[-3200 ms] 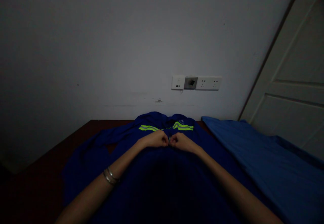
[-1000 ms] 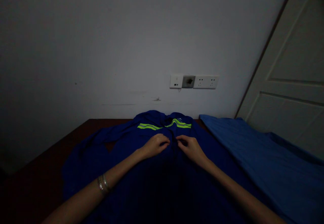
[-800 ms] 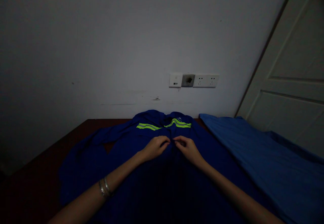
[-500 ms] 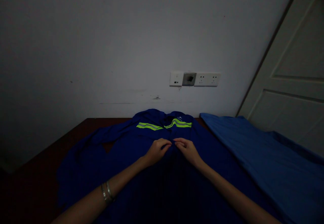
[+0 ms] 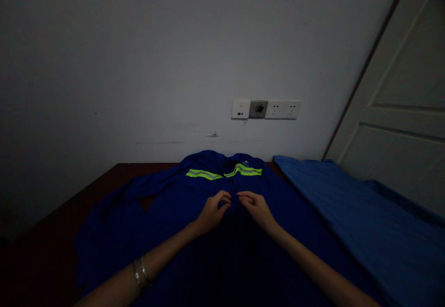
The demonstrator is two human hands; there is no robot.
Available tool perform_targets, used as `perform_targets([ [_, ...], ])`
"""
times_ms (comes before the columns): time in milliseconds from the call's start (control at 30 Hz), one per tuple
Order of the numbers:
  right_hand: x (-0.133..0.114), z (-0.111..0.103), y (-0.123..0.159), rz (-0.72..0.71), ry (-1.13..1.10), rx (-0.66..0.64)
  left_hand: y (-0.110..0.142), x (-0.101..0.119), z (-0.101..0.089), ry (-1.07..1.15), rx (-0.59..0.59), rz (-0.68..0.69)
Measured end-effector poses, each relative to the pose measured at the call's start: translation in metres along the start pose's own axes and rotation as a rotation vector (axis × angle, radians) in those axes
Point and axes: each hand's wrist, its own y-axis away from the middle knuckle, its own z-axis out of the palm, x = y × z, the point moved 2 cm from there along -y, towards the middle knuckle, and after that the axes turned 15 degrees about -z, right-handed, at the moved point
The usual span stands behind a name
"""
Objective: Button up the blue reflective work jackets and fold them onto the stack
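Observation:
A dark blue work jacket (image 5: pixel 167 219) lies spread out in front of me, with a yellow-green and grey reflective band (image 5: pixel 205 174) across its chest. Over the middle of the front, my left hand (image 5: pixel 212 210) has curled fingers, with a gap between thumb and fingertips. My right hand (image 5: pixel 256 209) faces it a short way off, its fingers pinched together at the jacket's front edge. Dim light hides the cloth and any fastener at the fingertips. Part of the jacket below the hands is in deep shadow.
A lighter blue cloth (image 5: pixel 361 214) lies to the right, beside the jacket. The dark red table (image 5: pixel 118 175) shows at the left and meets a wall behind. Wall sockets (image 5: pixel 282 109) sit above the table, and a panelled door (image 5: pixel 399 126) stands at the right.
My left hand has drawn slightly left, and its thumb has come away from the fingertips. The right hand stays nearly in place. The view has shifted a little.

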Motion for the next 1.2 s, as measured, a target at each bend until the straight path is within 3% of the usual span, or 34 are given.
perform_targets([
  [267,-0.0010,0.0030,0.0014,-0.009,0.004,-0.031,-0.0018,0.0006,-0.0007,0.045,0.077,-0.069],
  [567,-0.0017,0.0049,0.0039,-0.030,0.036,-0.041,-0.0015,0.0023,-0.0012,0.033,0.113,-0.058],
  [1200,-0.0026,0.0055,0.0057,-0.054,0.047,-0.052,-0.0030,-0.0040,0.0012,0.068,0.097,-0.043],
])
